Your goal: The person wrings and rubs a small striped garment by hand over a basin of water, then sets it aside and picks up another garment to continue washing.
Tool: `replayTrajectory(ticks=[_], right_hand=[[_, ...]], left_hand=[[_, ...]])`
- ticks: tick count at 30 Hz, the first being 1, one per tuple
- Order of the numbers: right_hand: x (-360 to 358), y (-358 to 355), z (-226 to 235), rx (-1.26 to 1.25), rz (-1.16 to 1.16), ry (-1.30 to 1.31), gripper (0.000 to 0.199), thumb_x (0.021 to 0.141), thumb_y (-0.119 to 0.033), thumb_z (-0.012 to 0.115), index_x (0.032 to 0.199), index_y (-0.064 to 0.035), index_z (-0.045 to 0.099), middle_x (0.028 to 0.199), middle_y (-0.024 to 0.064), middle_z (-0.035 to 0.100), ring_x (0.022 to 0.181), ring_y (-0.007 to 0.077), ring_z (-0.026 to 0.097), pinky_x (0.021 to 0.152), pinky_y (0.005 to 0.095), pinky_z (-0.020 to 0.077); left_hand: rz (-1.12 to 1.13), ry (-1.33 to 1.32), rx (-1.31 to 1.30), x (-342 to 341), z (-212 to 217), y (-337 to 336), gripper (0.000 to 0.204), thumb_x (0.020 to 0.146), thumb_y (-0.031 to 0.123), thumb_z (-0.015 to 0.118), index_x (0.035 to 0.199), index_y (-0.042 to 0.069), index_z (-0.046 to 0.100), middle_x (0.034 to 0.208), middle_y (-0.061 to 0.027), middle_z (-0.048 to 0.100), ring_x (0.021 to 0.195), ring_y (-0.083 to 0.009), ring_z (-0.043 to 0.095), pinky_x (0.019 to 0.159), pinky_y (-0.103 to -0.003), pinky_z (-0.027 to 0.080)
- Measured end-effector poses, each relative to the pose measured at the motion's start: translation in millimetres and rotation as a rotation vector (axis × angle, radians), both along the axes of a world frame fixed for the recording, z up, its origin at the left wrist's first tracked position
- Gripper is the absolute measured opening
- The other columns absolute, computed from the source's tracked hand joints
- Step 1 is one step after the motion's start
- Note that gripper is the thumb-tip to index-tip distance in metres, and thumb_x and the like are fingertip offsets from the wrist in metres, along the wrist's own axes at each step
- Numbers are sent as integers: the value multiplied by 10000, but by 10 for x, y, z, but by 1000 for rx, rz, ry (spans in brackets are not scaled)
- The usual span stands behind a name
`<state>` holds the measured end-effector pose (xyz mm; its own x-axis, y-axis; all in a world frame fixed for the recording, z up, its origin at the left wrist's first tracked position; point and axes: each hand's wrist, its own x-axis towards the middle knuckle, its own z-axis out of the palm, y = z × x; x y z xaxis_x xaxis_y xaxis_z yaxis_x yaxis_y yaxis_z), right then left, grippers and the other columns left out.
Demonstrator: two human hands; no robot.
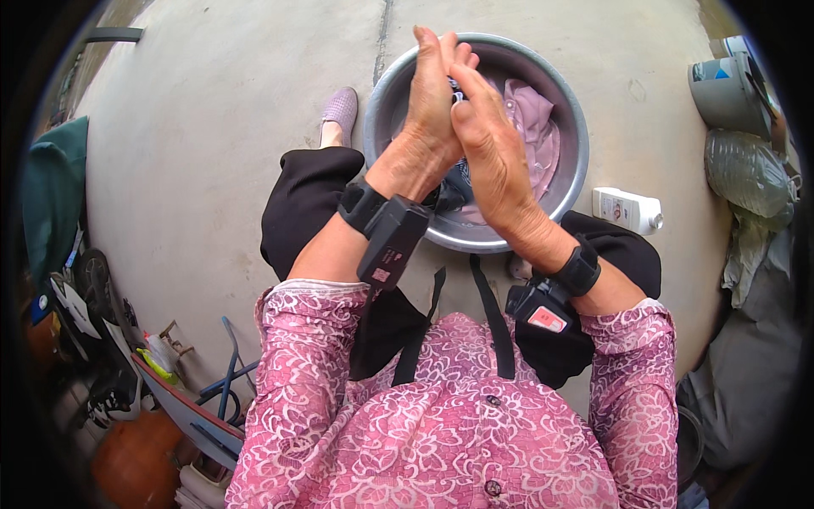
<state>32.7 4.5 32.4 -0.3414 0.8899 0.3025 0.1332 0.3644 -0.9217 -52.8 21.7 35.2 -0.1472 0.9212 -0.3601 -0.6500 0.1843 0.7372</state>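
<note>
Two hands press palm to palm in the head view, the left hand (432, 102) and right hand (490, 144) flattened on a dark wet cloth (454, 182), which hangs from between the palms into the round grey metal basin (377, 110) below. Fingers lie straight and closed together, clamping it. A pale pink garment (532, 119) soaks just beyond the right fingertips. This looks like a rubbing stage of washing; next likely calls for sliding palms against each other.

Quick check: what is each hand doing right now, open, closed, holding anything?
Left hand: flat, pressed against a dark cloth over the basin.
Right hand: flat against the same cloth, opposite the left.
</note>
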Motion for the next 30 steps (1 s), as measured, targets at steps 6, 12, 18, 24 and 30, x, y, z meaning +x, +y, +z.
replayTrajectory(ticks=[6, 12, 18, 24, 30], right_hand=[[338, 627, -196, -467, -270, -11, 443, 913, -375, 419, 1064, 18, 556, 1030, 182, 591, 982, 294, 555, 844, 342, 421], [565, 558, -106, -884, -21, 407, 519, 875, -360, 494, 1208, 37, 476, 1153, 167, 543, 995, 206, 541, 867, 296, 425], [845, 441, -407, -455, 127, -352, 628, 684, -55, 664, 1271, -36, 441, 1205, 173, 515, 1138, 253, 485, 934, 311, 398], [609, 313, -403, -335, 309, -131, 509, 713, -156, 748, 1146, -19, 518, 1069, 83, 581, 956, 186, 555, 810, 292, 461], [492, 268, 65, -765, 338, 111, 260, 824, -226, 637, 996, -32, 609, 877, 34, 628, 832, 110, 583, 754, 250, 469]], left_hand=[[-332, 61, 62, 364, 3, -193, 629, 817, 439, 623, 1234, 20, 408, 1148, -66, 512, 1093, -156, 465, 967, -309, 336], [-437, 94, 67, 205, 102, -122, 382, 799, 244, 684, 1077, 29, 535, 916, -32, 595, 816, -91, 571, 728, -221, 467], [-216, -175, 168, -178, 125, 71, 294, 896, 285, 548, 1010, 15, 564, 852, -78, 617, 766, -156, 592, 683, -279, 487], [-243, -421, 106, 73, 260, 36, 322, 896, 303, 544, 1011, 3, 531, 909, -106, 610, 842, -217, 600, 808, -345, 493], [-57, -197, 35, -144, -140, 36, 346, 906, 345, 485, 993, 15, 538, 844, -74, 598, 757, -158, 574, 670, -281, 464]])
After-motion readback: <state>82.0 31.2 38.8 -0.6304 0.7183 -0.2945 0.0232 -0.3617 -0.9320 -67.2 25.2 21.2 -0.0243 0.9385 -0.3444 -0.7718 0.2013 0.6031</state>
